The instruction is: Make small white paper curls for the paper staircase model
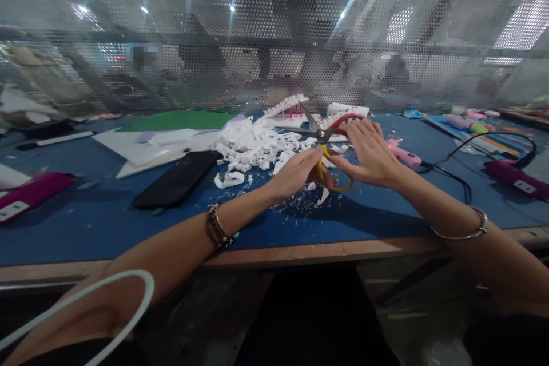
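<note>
Yellow and red are the handles of the scissors (322,136), which are at the middle of the blue table (257,229), just in front of a heap of white scraps (246,146). From where I stand, the person's two hands are both on this tool. The left hand (298,168) is closed around the yellow handle, near the pivot, and the right hand (371,151) has its fingers bent over the red handle, with the thumb reaching toward the yellow side. The blades stand well apart, one tilted up, the other lying almost flat toward the scraps. Whether some piece is between them, I cannot tell.

I would judge that the step in hand is the handling of the opened scissors itself, with one hand for each handle. The next move, in my opinion, calls for a steady hold on both handles, and for fingers staying behind the pivot, away from the blades. It also asks some care for the small white model (291,107) with red posts, which is close beyond the blade tips.

To the left lies a black phone (178,180); near the right hand is a pink tool (405,155) with a dark cord.
</note>
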Available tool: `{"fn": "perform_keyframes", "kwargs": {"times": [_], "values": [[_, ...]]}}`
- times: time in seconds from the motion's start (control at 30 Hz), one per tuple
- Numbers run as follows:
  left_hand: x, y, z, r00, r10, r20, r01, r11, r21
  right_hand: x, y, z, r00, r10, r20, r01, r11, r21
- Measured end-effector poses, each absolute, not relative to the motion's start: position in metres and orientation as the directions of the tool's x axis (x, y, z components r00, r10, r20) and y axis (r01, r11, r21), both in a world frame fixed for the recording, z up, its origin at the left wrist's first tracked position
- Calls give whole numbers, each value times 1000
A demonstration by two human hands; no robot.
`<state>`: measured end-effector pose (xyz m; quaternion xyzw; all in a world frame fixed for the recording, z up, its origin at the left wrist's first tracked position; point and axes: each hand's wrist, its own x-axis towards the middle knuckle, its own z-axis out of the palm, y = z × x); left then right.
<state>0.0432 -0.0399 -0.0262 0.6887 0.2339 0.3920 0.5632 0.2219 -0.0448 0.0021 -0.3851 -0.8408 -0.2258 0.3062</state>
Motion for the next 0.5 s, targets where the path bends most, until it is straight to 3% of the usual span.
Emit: {"fn": "perform_keyframes", "kwargs": {"times": [0.1, 0.2, 0.3, 0.4, 0.5], "values": [[31, -25, -23, 559, 759, 334, 90, -456, 885, 234, -37, 5, -474, 549, 689, 803, 591, 81], [18, -15, -17, 699, 635, 327, 413, -733, 540, 245, -29, 9, -378, 587, 716, 834, 551, -11], [10, -8, -13, 859, 493, 135, 442, -849, 291, 252, -22, 11, -262, 633, 729, 853, 505, -133], [9, -5, -15, 916, 399, 38, 378, -892, 246, 255, -15, 11, -162, 646, 746, 810, 519, -273], [10, -2, -16, 914, 406, 29, 386, -887, 255, 257, -6, 13, -103, 671, 735, 729, 553, -403]]}}
